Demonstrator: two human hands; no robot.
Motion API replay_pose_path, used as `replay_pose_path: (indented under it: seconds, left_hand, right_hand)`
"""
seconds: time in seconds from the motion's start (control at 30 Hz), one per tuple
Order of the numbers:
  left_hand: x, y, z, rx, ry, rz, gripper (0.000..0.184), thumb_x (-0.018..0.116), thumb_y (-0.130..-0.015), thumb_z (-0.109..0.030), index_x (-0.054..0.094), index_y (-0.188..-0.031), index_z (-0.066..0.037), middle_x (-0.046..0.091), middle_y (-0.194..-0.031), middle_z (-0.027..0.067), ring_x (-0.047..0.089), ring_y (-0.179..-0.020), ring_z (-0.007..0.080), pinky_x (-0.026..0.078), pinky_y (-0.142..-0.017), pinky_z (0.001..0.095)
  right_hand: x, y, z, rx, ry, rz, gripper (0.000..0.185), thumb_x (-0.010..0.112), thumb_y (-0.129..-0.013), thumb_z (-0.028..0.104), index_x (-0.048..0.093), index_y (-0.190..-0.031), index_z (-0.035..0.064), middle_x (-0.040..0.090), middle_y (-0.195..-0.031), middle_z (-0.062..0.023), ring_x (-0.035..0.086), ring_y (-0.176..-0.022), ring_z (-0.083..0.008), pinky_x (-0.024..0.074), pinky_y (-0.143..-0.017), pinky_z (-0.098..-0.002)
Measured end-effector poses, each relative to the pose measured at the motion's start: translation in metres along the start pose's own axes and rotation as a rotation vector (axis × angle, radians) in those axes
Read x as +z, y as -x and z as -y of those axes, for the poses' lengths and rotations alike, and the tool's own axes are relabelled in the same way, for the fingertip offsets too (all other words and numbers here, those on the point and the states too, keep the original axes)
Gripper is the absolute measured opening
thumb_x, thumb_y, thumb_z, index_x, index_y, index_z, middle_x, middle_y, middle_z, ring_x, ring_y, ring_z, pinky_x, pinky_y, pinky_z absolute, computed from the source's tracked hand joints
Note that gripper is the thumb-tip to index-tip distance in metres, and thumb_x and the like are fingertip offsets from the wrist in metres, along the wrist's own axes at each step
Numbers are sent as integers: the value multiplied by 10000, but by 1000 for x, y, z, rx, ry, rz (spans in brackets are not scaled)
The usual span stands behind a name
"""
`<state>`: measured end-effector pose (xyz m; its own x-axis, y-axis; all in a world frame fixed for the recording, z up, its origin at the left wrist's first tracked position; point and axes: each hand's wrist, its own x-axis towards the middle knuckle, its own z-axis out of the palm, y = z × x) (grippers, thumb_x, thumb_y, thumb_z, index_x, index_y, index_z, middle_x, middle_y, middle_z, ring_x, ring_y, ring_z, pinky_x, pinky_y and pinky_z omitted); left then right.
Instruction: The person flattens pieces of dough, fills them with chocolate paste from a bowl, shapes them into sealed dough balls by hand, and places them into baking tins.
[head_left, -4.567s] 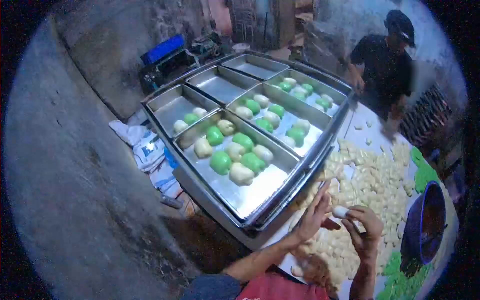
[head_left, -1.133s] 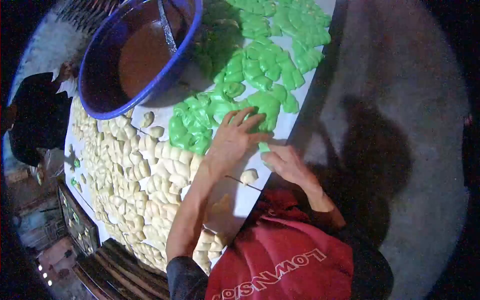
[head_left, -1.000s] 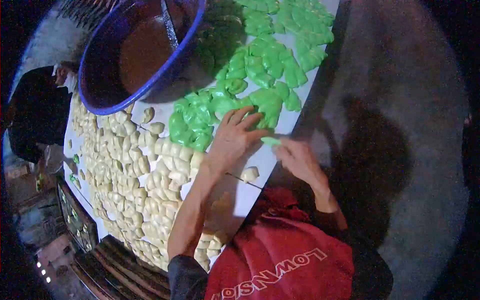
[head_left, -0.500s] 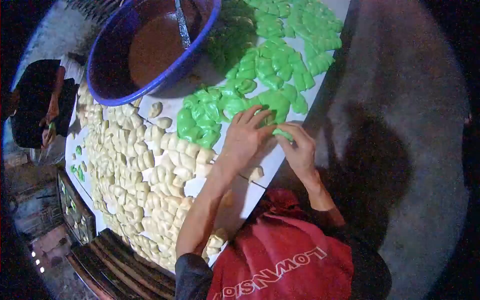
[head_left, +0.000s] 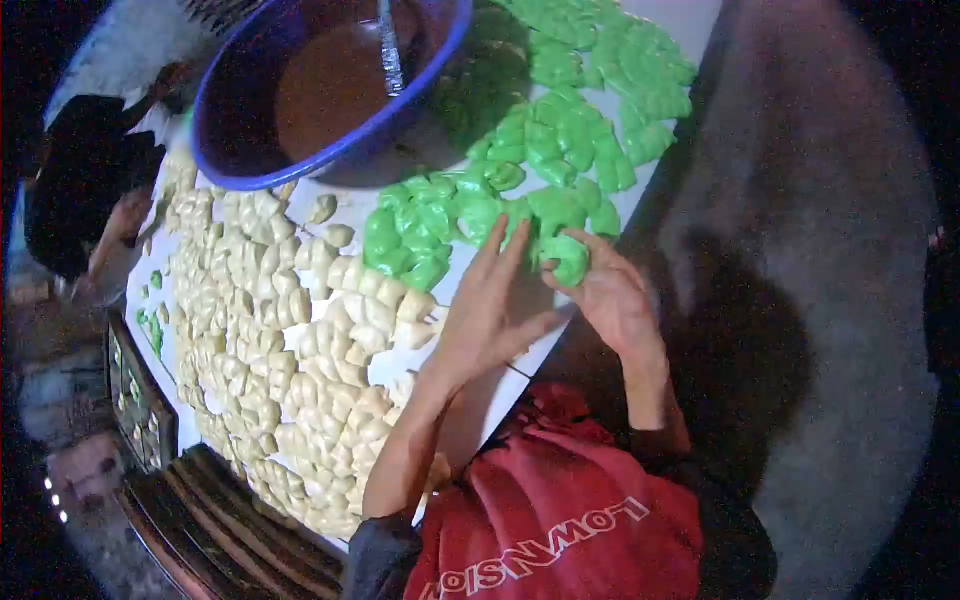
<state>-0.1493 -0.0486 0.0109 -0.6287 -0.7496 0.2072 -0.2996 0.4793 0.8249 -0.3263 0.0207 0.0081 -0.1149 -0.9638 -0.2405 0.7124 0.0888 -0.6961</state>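
My right hand [head_left: 612,295] holds a small green dough piece [head_left: 565,260] between thumb and fingers at the table's near edge. Just left of it, my left hand [head_left: 490,300] has its fingers spread, the fingertips at the edge of the green dough pile [head_left: 470,215], and nothing shows in it. Many cream dough pieces [head_left: 290,350] cover the table to the left of my left forearm. More green dough [head_left: 570,135] lies beyond my hands, toward the far right edge of the white table [head_left: 510,400].
A blue basin [head_left: 330,160] with brown filling and a metal utensil [head_left: 390,50] stands at the back. A co-worker in dark clothes [head_left: 85,185] is at the left edge. Stacked dark trays [head_left: 220,530] and a tray with dough pieces [head_left: 140,400] are at lower left.
My right hand has lifted and turned palm up with the green piece, which now shows as a rounded lump. My left hand's fingers have spread. The view has shifted, moving the basin rightward.
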Motion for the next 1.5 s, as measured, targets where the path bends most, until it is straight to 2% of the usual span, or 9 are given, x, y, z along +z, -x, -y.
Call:
replay_pose_path:
  seconds: [0.23, 0.4, 0.53, 0.6, 0.7, 0.83, 1.03, 1.2, 1.5]
  left_hand:
    - [-29, 16, -18, -356, 186, -111, 311, 716, -828, -140, 686, -1110, -12, 724, -910, 150, 683, -808, 168, 536, -732, 301]
    - [-39, 33, 4, -329, 285, -147, 519, 622, -894, -121, 467, -1385, -51, 713, -1001, 126, 660, -729, 109, 518, -635, 244]
    - [-38, 17, -4, -95, 186, -468, 879, 644, -888, -203, 56, -1524, -58, 509, -1363, 229, 512, -1256, 333, 423, -1004, 357]
    - [-39, 7, -14, -105, 427, -551, 848, 660, -886, -305, 161, -1506, -11, 471, -1393, 243, 495, -1270, 354, 406, -1020, 371]
    - [-32, -6, 11, 268, 467, -650, 803, 648, -896, -375, 255, -1468, 30, 508, -1367, 221, 525, -1234, 279, 424, -992, 350]
    - [-25, -59, -11, -269, 640, -1145, 711, 641, -911, -363, 359, -1417, 51, 606, -1256, 163, 588, -1096, 211, 470, -911, 312]
    - [-53, 22, 28, -512, 936, -444, 486, 535, -980, -201, 404, -1406, -8, 642, -1130, 125, 640, -869, 154, 513, -638, 241]
    - [-59, 61, 42, -732, 1084, -581, 426, 601, -953, -174, 501, -1324, 9, 647, -1118, 97, 586, -791, 77, 483, -604, 212]
    - [-71, 74, 39, -644, 1020, -639, 394, 600, -954, -181, 535, -1293, 10, 658, -1106, 85, 599, -880, 84, 491, -703, 208]
  right_hand:
    - [32, -11, -21, 56, 644, -52, 291, 619, -881, 95, 598, -1150, -12, 655, -1006, -55, 631, -826, -130, 544, -704, -260]
    - [49, -20, -30, -358, 1028, -46, 275, 713, -820, 106, 641, -1061, -7, 611, -1114, -99, 617, -918, -144, 547, -718, -276]
    - [69, -30, -30, -334, 826, 20, 360, 601, -782, -46, 578, -1139, -8, 583, -1134, -93, 585, -1048, -179, 519, -832, -278]
    - [89, -29, -27, -241, 600, 138, 358, 580, -769, -64, 567, -1123, -7, 595, -1114, -58, 579, -1039, -163, 436, -949, -285]
    - [135, -40, -11, 42, 188, 273, 223, 643, -845, 55, 590, -1058, 16, 617, -981, -25, 584, -909, -103, 459, -770, -221]
    - [170, -88, 0, 269, 272, 389, 122, 585, -909, 65, 566, -1025, 32, 614, -890, -39, 606, -809, -107, 492, -711, -226]
    - [224, -246, 1, -17, 1053, 741, 186, 578, -909, 156, 581, -1032, 16, 620, -937, -24, 576, -848, -74, 462, -721, -229]
    - [212, -329, -54, -45, 1885, 1081, 322, 614, -831, 267, 623, -1067, 47, 674, -983, -161, 641, -903, -302, 492, -763, -429]
    - [211, -325, -53, 174, 1902, 1179, 262, 591, -884, 269, 633, -992, 34, 659, -919, -86, 615, -854, -195, 484, -748, -354]
